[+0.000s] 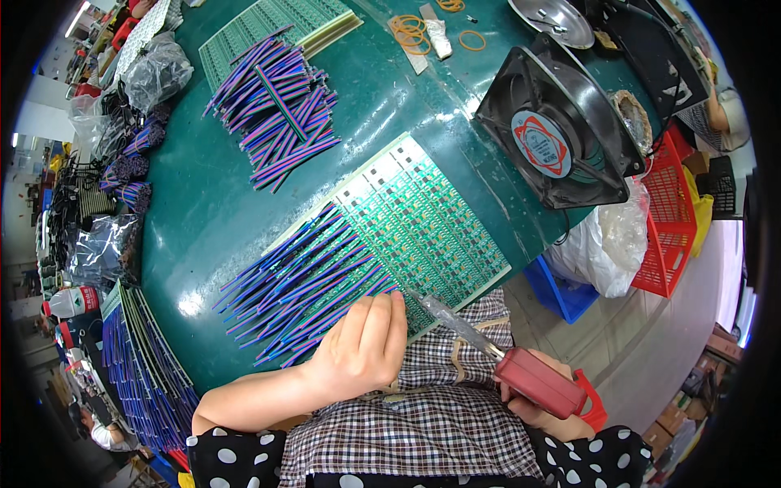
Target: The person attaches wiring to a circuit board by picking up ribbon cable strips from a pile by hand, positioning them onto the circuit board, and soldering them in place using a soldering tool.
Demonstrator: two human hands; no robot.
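A green circuit board panel (431, 220) lies slanted on the table in front of me. Blue, pink and black wire strips (301, 268) fan out leftward from a row across its middle. My left hand (362, 346) is closed in a pinch at the near end of that row, on a wire strip mostly hidden by the fingers. My right hand (529, 411) is wrapped around a red-handled soldering gun (541, 382). Its long tip reaches the board just right of my left fingertips.
Loose wire strips (281, 114) are piled beyond the board, against more green panels (325, 28). A black fan (561, 122) stands at the right, near rubber bands (411, 34) and a metal dish (561, 20). Wired boards (146, 366) hang at the left edge. A red crate (671, 220) stands right.
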